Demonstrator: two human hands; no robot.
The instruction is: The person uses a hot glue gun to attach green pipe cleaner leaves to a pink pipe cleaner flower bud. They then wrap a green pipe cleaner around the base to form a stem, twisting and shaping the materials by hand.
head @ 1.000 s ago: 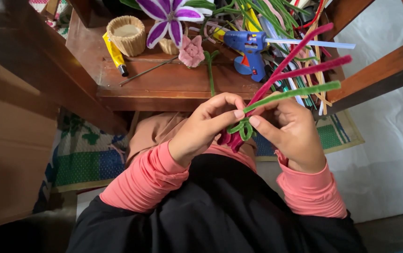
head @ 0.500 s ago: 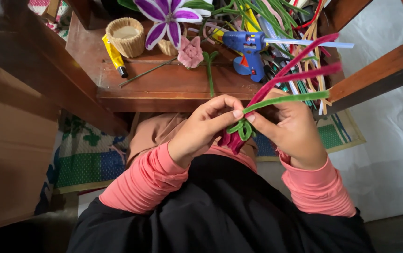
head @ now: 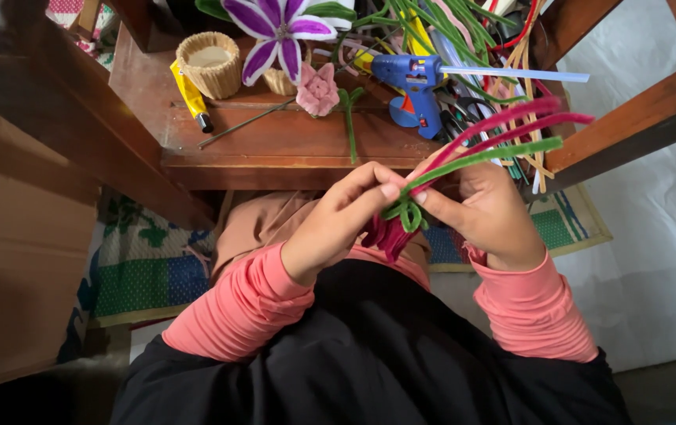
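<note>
A low wooden table (head: 275, 149) fills the upper middle of the view, its near edge just above the person's lap; a heap of loose pipe cleaners (head: 464, 31) lies toward its far right corner, with a blue glue gun (head: 408, 83) in front of them; a purple and white flower (head: 279, 31) stands at the far edge, a small woven basket (head: 209, 63) to its left, a yellow cutter (head: 190, 94) beside that, and a small pink flower (head: 318, 88) near the middle. Below the near edge, over the lap, the left hand (head: 338, 224) and right hand (head: 487, 212) meet; both sets of fingers are pinched closed on a green pipe cleaner (head: 479, 157), looped at the pinch beside a dark pink bud (head: 385, 236); two magenta pipe cleaners (head: 511, 126) slant up-right from the right hand.
</note>
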